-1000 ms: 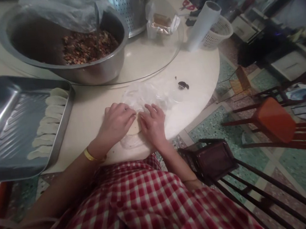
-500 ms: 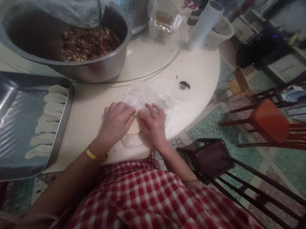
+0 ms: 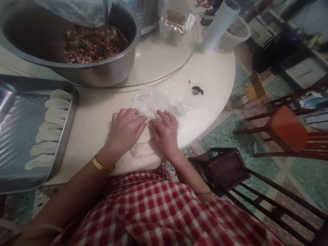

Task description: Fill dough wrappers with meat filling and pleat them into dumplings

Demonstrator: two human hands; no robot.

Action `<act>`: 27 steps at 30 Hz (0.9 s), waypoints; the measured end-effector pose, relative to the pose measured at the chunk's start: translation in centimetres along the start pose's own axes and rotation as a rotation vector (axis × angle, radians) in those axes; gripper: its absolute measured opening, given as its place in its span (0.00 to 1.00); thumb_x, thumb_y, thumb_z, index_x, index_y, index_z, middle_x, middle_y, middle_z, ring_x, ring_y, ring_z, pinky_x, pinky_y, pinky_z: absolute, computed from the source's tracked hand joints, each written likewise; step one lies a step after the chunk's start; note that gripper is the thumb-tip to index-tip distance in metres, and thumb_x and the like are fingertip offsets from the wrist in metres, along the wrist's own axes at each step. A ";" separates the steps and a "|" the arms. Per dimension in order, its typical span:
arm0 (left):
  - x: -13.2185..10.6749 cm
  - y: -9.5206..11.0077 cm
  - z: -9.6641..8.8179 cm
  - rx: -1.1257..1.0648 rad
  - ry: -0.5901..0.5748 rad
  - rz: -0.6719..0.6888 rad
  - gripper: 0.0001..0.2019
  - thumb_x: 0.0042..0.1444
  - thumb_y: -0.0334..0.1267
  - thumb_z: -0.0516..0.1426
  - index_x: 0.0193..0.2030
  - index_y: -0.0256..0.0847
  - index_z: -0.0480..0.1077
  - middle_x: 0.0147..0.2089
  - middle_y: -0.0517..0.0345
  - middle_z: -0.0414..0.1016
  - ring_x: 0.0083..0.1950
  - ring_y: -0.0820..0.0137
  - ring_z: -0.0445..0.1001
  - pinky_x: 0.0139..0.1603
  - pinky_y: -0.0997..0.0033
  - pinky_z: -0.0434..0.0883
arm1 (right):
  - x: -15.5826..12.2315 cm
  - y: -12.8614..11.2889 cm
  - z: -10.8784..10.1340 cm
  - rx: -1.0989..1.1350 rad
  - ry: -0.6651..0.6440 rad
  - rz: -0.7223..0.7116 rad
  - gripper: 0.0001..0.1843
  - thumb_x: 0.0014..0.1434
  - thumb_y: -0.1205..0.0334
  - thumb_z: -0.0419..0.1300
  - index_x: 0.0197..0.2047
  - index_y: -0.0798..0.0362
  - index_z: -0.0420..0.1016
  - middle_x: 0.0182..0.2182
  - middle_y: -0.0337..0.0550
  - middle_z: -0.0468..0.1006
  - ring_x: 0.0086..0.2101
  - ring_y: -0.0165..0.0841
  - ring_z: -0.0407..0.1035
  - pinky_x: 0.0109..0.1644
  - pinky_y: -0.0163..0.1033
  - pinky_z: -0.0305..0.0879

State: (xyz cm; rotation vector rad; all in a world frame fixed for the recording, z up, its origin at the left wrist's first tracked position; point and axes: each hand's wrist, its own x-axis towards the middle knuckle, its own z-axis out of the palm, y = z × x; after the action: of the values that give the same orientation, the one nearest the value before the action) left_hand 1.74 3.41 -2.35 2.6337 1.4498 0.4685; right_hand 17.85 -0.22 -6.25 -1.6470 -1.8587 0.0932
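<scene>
Pale round dumpling wrappers point(image 3: 145, 135), apparently a stack, lie near the table's front edge. My left hand point(image 3: 125, 128) pinches their far edge from the left, thumb and forefinger together. From the right, my right hand point(image 3: 166, 132) pinches the same edge, its outer fingers slightly raised. The exact grip is partly hidden by the fingers. Under and behind the wrappers spreads a crumpled clear plastic bag point(image 3: 159, 97). Several folded dumplings point(image 3: 49, 136) sit in a row along the right side of a metal tray point(image 3: 16, 144) at the left.
A large metal bowl point(image 3: 99, 76) of dark chopped filling point(image 3: 91, 43) with an upright utensil stands on the glass turntable point(image 3: 160, 63). Behind are a perforated metal strainer point(image 3: 141, 8), a wrapped package point(image 3: 175, 21), a plastic-film roll point(image 3: 221, 25) and a white basket point(image 3: 236, 33). Chairs point(image 3: 226, 169) stand at the right.
My fingertips have shifted slightly at the wrappers' far edge, with a little more gap between the hands. The view has moved slightly; the tray and bowl have not otherwise changed.
</scene>
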 end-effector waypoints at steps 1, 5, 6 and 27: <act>0.0 0.0 0.0 -0.001 0.004 0.006 0.13 0.66 0.41 0.51 0.46 0.44 0.77 0.51 0.45 0.74 0.50 0.52 0.68 0.45 0.53 0.63 | 0.0 0.0 0.0 0.006 0.006 0.003 0.11 0.66 0.61 0.55 0.43 0.49 0.79 0.57 0.46 0.75 0.60 0.45 0.62 0.64 0.58 0.59; -0.1 0.0 0.1 0.024 0.034 0.043 0.13 0.67 0.41 0.50 0.45 0.44 0.76 0.51 0.46 0.74 0.48 0.54 0.68 0.44 0.54 0.64 | 0.1 -0.1 -0.1 0.057 0.001 0.017 0.11 0.66 0.61 0.55 0.42 0.50 0.79 0.57 0.48 0.76 0.60 0.44 0.61 0.64 0.57 0.59; -0.2 -0.1 0.1 0.025 0.041 0.048 0.13 0.67 0.41 0.51 0.44 0.43 0.76 0.50 0.46 0.74 0.48 0.54 0.68 0.44 0.54 0.64 | 0.1 0.0 -0.1 0.064 -0.001 0.019 0.11 0.66 0.61 0.55 0.42 0.51 0.79 0.57 0.48 0.76 0.60 0.44 0.61 0.65 0.56 0.59; 0.6 0.0 1.0 0.078 0.091 0.116 0.11 0.66 0.38 0.52 0.41 0.41 0.76 0.49 0.47 0.74 0.46 0.56 0.67 0.41 0.57 0.63 | -0.1 0.6 0.5 0.135 0.049 -0.037 0.09 0.63 0.61 0.58 0.39 0.50 0.80 0.55 0.49 0.75 0.59 0.44 0.62 0.65 0.58 0.59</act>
State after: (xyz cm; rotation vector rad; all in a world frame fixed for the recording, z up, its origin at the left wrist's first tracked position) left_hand 2.32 4.00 -3.13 2.8038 1.3709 0.5615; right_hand 18.13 -0.02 -7.01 -1.5096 -1.8055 0.1575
